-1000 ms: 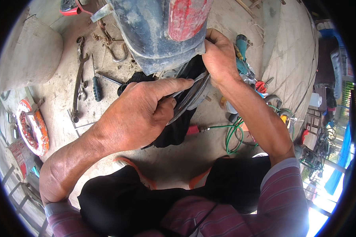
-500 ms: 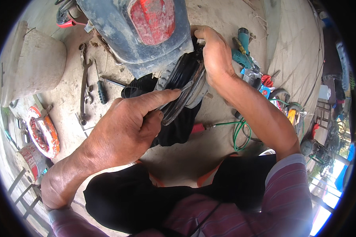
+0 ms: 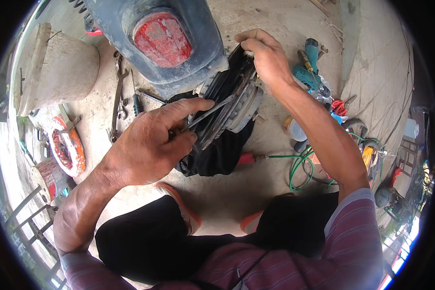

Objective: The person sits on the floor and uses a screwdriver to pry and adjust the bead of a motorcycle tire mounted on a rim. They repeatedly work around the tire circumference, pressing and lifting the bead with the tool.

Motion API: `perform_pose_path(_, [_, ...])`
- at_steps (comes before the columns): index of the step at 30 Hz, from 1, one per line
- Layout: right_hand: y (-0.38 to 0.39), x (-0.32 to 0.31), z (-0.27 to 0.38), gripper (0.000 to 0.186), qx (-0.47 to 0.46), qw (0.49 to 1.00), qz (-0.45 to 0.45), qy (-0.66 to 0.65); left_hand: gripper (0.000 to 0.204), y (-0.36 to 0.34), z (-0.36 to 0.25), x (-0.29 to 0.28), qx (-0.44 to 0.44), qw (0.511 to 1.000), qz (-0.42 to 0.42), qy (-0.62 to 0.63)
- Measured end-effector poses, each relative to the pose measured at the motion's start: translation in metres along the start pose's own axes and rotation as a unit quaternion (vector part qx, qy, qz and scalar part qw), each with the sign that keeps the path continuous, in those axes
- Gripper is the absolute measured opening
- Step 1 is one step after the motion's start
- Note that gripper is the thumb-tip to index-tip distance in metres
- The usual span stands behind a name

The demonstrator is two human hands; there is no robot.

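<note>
A dark, dirty wheel (image 3: 216, 93) with a black rubbery band and a grey metal hub (image 3: 246, 110) stands tilted in front of me. My left hand (image 3: 147, 140) is closed around a thin metal lever (image 3: 210, 112), index finger stretched along it. The lever's flattened far end lies against the wheel's edge. At the wheel's upper end, my right hand (image 3: 271, 60) grips the rim with bent fingers, and the fingertips are partly hidden. Black cloth (image 3: 222, 154) lies under the wheel. Just beyond stands a dusty grey vehicle body part (image 3: 183, 79) with a red lamp (image 3: 163, 39).
Wrenches (image 3: 117, 99) and a screwdriver (image 3: 137, 102) lie left on the concrete floor, near a large bucket (image 3: 65, 72) and an orange-white ring-shaped roll (image 3: 67, 147). A teal power drill (image 3: 308, 67), red-handled pliers (image 3: 340, 107) and a green hose (image 3: 295, 166) lie to the right.
The view has shifted, so the lamp part sits further left. The lever shows more of its length between my left hand and the wheel. My right hand's fingers still hold the upper rim.
</note>
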State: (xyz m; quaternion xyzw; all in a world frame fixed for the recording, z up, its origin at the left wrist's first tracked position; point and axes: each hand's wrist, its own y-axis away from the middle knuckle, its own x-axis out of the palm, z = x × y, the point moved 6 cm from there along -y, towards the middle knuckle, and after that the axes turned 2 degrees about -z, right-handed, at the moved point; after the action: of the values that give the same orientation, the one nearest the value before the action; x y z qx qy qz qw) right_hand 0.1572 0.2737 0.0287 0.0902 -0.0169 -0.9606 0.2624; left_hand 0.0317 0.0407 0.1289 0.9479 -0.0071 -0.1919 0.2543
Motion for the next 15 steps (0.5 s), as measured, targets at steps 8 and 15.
perform_pose_path(8, [0.003, 0.005, -0.008, 0.032, -0.016, 1.0, 0.006, 0.022, 0.051, 0.028, 0.027, 0.018, -0.017, 0.999, -0.051, -0.011])
perform_pose_path(15, [0.006, 0.005, 0.002, 0.038, 0.061, 0.997, 0.044, 0.024, 0.055, 0.032, 0.025, 0.028, 0.096, 0.988, -0.093, -0.073])
